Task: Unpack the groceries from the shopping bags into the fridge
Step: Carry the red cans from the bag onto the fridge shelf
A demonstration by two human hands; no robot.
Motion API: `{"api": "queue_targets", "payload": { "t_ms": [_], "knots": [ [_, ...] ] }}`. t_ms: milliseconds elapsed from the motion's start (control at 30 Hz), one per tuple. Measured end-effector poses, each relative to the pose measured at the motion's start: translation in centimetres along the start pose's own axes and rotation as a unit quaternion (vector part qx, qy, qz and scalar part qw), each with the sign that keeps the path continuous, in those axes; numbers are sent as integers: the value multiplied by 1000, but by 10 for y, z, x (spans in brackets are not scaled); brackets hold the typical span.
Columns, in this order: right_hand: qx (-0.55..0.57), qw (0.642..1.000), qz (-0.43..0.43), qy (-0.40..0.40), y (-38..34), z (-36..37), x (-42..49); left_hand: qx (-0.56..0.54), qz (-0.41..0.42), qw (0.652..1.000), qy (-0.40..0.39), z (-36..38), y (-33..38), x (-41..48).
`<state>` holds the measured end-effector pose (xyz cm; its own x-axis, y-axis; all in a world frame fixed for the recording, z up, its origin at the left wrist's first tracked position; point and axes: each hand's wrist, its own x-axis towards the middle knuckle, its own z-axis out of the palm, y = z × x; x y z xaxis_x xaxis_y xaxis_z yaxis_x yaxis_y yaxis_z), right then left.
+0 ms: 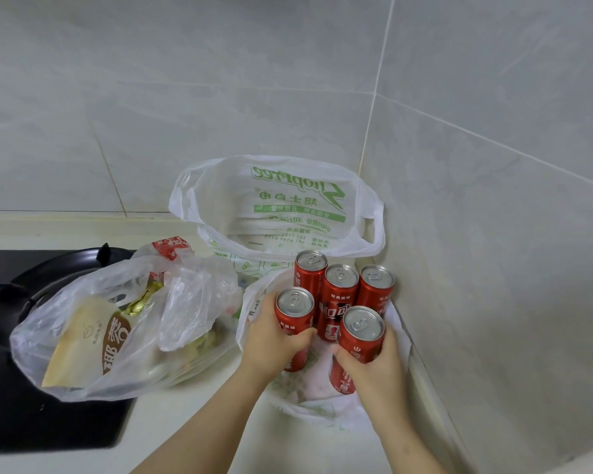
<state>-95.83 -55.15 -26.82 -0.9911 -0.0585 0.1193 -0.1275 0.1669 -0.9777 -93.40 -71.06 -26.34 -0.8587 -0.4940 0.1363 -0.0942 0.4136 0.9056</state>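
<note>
1. Red drink cans, five of them, stand upright in a tight cluster inside a low white plastic bag (322, 405). The bag's sides are slumped down around their bases, and it sits on the pale tabletop (192, 422) in the corner where two grey tiled walls (493, 234) meet.
2. The left hand (274, 343) is curled round the front-left can (294, 313), fingers wrapped over its side below the silver lid.
3. The right hand (374, 371) is curled round the front-right can (363, 333) in the same way, with the thumb across the label.
4. Three more cans stand untouched behind those: the back-left can (310, 268), the middle can (339, 295) and the back-right can (377, 285). All have closed pull tabs.
5. Just behind the cans a white bag with green print (288, 206) stands with its mouth wide open and leans against the wall. What it holds cannot be made out.
6. To the left lies a clear plastic bag (117, 336), bulging and loosely gathered at the top. Part of it rests on the tabletop and part on the black hob (31, 422).
7. Inside the clear bag a pale yellow packet with a brown label (83, 343) lies slanted. There are gold-wrapped pieces (144, 299) above it and some blurred greenish items lower right.
</note>
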Motion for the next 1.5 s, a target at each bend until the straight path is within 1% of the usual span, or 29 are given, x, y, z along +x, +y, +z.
{"api": "queue_targets", "payload": {
  "t_ms": [100, 233, 333, 433, 567, 667, 733, 833, 933, 1033, 1133, 1200, 1333, 1500],
  "knots": [
    [-31, 999, -36, 7, -2, -1, -1, 8, 19, 1000, 7, 1, -1, -2],
    [-60, 997, -49, 15, -5, -2, -12, -43, 15, 999, 1, 3, -1, -5],
    [-73, 995, -62, -2, -9, -3, -12, -57, 11, 998, -7, 4, -4, -4],
    [-77, 996, -52, -7, -9, -3, -11, -71, -5, 997, -6, 4, -5, -5],
    [-62, 998, -29, -12, -3, -3, -11, -119, -17, 993, 10, 8, -5, -9],
    [-61, 998, -21, -3, 1, -3, -8, -127, -32, 991, 8, 13, -11, -12],
    [-72, 997, -5, -13, 5, -2, -7, -129, -45, 991, 5, 14, -14, -14],
    [-92, 995, -9, -27, 12, 0, -5, -123, -38, 992, 7, 13, -12, -16],
    [-104, 994, 8, -26, 19, 1, -2, -121, -44, 992, 10, 11, -10, -19],
    [-94, 994, 36, -48, 23, 0, 2, -122, -59, 991, 16, 12, -10, -26],
    [-56, 995, 52, -68, 14, 0, 4, -117, -51, 991, 26, 14, -6, -33],
    [-37, 996, 45, -67, 6, -1, 4, -112, -41, 992, 30, 11, 1, -35],
    [-31, 996, 33, -77, -15, 2, 1, -110, -49, 992, 33, -10, 17, -36],
    [-37, 992, 9, -122, -50, 19, -13, -27, -29, 995, 92, -54, 39, -45]
  ]
}}
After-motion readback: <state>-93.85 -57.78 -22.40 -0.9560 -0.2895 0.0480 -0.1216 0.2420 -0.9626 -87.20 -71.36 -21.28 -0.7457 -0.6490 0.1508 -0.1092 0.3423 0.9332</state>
